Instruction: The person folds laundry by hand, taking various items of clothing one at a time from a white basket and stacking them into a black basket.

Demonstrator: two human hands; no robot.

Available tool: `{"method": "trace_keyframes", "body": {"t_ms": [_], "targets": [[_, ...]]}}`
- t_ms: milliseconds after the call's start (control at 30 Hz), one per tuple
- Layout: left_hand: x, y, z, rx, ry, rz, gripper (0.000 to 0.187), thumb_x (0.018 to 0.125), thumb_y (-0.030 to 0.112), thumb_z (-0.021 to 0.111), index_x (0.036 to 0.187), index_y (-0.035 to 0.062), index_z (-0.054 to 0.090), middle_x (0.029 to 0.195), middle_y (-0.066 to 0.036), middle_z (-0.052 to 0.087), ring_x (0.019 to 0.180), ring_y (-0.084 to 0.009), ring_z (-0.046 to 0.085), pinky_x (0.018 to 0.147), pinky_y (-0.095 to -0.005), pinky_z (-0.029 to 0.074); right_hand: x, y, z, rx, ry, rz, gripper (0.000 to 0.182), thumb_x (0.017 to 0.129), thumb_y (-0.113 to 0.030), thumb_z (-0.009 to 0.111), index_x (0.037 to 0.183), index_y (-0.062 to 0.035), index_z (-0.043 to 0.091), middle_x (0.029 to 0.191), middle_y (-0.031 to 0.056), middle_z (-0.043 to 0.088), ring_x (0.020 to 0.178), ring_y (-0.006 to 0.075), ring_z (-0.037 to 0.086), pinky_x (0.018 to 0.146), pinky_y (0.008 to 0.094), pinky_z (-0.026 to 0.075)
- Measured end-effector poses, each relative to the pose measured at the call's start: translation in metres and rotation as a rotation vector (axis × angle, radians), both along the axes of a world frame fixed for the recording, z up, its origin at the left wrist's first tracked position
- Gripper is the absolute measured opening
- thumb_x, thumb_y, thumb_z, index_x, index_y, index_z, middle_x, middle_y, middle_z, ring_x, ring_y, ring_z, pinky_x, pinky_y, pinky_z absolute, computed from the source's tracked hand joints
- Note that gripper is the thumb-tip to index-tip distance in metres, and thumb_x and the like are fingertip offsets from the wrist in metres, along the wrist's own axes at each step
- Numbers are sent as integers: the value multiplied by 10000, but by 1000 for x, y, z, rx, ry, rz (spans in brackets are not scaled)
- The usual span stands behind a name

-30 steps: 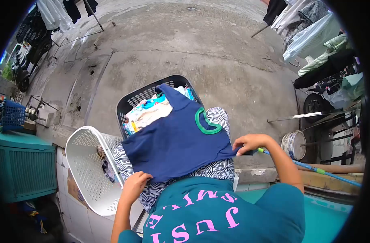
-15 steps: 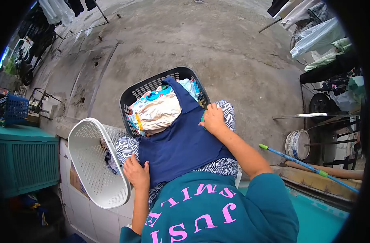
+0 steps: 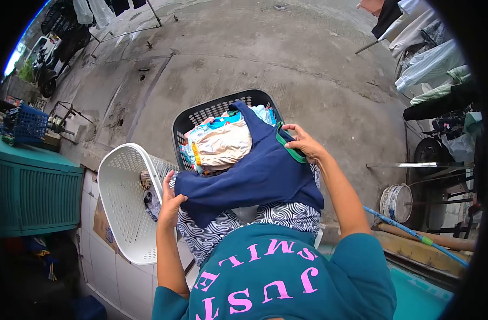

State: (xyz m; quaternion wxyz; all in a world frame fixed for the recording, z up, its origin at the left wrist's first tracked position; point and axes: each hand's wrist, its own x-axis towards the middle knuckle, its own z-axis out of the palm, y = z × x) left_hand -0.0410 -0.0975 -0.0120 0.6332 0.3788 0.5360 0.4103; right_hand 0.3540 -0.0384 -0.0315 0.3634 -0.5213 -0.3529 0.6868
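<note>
A navy blue shirt point(image 3: 244, 184) with green trim is stretched across my lap, over black-and-white patterned trousers point(image 3: 286, 213). My left hand point(image 3: 171, 202) is closed on its left edge, thumb on top. At the other side my right hand point(image 3: 305, 144) pinches the green-trimmed opening between thumb and fingers. One navy strip of the shirt reaches forward over a dark laundry basket point(image 3: 176, 130), where clothes point(image 3: 222, 146) in cream, light blue and other colours are piled. Close to my left hand leans a white laundry basket point(image 3: 118, 213) with a few garments point(image 3: 150, 205) inside.
On the left stand a teal cabinet point(image 3: 36, 197) and a blue crate point(image 3: 25, 125). To the right are a white bucket point(image 3: 396, 202), a blue pole point(image 3: 393, 220) and hanging laundry point(image 3: 430, 61). Concrete ground point(image 3: 308, 64) stretches ahead.
Both hands, which rested on the spread shirt, now grip it and hold it raised and taut. Its lower edge has lifted, exposing more of the trousers, and the green trim shows more fully.
</note>
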Motion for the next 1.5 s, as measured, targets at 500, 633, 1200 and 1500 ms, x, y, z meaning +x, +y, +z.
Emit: {"method": "trace_keyframes", "body": {"t_ms": [500,633,1200,1500], "targets": [[-33,154,198,650,130,55,449,733,-7,632,1163,17,506,987,-49,564,866,-112,545,826,-229,425,-15,146,242,825,-430,270,390,639,-82,673,1022,-34,616,905,37,592,875,150,531,814,276,412],[-38,172,237,751,471,74,495,723,-49,607,1196,25,482,1001,-47,558,880,-102,535,821,-222,422,-31,162,274,1114,-915,184,371,612,-56,657,980,-15,626,858,130,618,819,228,587,771,319,455],[-63,139,238,984,1087,218,140,728,50,626,861,16,599,1011,-63,550,832,-133,530,747,-217,412,-44,171,284,1091,-1060,281,311,704,-283,610,943,-86,638,922,88,612,894,264,558,805,350,430],[-104,134,160,623,606,141,41,764,43,506,799,41,483,724,24,452,691,-52,399,637,-185,327,-97,158,291,918,-502,493,262,753,-167,588,969,-21,564,848,76,570,772,135,548,696,234,458]]}}
